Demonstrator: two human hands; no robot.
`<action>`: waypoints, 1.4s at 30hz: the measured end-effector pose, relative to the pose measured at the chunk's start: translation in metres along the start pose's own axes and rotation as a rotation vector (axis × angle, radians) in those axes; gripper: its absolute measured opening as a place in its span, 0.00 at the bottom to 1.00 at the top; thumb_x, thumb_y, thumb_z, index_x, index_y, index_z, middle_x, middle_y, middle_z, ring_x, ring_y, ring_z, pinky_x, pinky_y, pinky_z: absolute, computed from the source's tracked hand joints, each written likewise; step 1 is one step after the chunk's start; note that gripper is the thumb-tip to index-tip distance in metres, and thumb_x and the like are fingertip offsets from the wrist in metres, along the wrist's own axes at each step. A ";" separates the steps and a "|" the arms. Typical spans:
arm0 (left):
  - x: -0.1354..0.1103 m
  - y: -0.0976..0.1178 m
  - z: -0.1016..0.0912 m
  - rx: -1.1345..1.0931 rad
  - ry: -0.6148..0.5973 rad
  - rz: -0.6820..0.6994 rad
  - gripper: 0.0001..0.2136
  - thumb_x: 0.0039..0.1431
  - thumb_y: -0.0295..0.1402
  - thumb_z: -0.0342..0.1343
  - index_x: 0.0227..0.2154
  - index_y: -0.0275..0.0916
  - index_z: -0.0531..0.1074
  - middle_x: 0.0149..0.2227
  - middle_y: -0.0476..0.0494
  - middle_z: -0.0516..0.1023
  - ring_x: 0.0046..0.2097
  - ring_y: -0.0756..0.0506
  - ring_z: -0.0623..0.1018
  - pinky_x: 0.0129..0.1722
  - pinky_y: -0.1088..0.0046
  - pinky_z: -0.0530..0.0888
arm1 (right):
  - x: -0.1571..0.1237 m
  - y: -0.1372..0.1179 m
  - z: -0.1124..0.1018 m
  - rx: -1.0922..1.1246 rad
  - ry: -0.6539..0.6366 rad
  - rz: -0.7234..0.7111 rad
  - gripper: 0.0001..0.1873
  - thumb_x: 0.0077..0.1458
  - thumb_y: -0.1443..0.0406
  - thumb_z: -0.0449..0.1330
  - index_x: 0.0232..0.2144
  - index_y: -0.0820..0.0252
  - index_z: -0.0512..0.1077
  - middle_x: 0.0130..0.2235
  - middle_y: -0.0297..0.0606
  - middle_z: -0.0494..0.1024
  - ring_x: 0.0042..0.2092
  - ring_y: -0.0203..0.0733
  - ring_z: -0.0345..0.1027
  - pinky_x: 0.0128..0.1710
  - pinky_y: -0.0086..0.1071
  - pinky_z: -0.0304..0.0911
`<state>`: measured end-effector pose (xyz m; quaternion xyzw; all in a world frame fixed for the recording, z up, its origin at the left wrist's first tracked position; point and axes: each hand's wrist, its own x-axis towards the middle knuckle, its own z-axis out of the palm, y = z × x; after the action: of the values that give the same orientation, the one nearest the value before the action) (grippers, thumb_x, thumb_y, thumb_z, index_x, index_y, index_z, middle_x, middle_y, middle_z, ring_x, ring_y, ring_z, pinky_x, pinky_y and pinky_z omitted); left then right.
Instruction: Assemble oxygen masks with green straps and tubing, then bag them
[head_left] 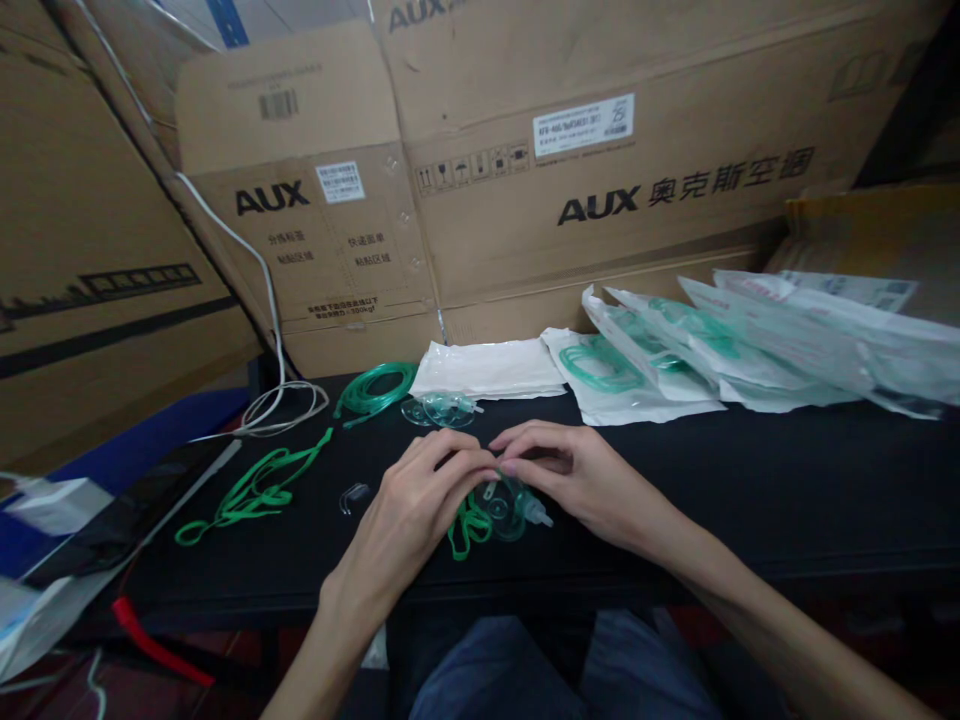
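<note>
My left hand [420, 500] and my right hand [566, 475] meet over a clear plastic mask [510, 512] with a green elastic strap [469, 527], low above the black table [750, 480]. Both hands have their fingers bent and pinched on the top of the mask. A second clear mask [439, 409] lies just behind them. A coil of green tubing [373, 388] rests to the left of that mask. A loose green strap [251, 490] lies at the left. A small clear clip [352, 495] sits beside my left hand.
Sealed bags of green tubing [652, 370] fan across the back right, and a flat white bag [487, 368] lies behind the masks. Large cardboard boxes [525, 170] wall the back. A white cable [281, 400] coils at the back left. A red item [154, 645] lies below the table's front-left edge.
</note>
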<state>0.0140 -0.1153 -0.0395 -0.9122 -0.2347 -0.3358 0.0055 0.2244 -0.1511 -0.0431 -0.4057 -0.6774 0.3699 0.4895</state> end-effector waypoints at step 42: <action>0.002 0.004 0.005 0.162 0.035 -0.070 0.07 0.68 0.30 0.54 0.38 0.39 0.77 0.34 0.47 0.79 0.35 0.46 0.75 0.38 0.68 0.66 | -0.003 0.004 0.005 -0.424 0.080 -0.126 0.07 0.57 0.66 0.67 0.38 0.58 0.73 0.40 0.37 0.75 0.39 0.40 0.70 0.37 0.32 0.67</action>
<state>0.0206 -0.1175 -0.0419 -0.8939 -0.2927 -0.3317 0.0719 0.2204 -0.1527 -0.0486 -0.4708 -0.7440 0.1718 0.4419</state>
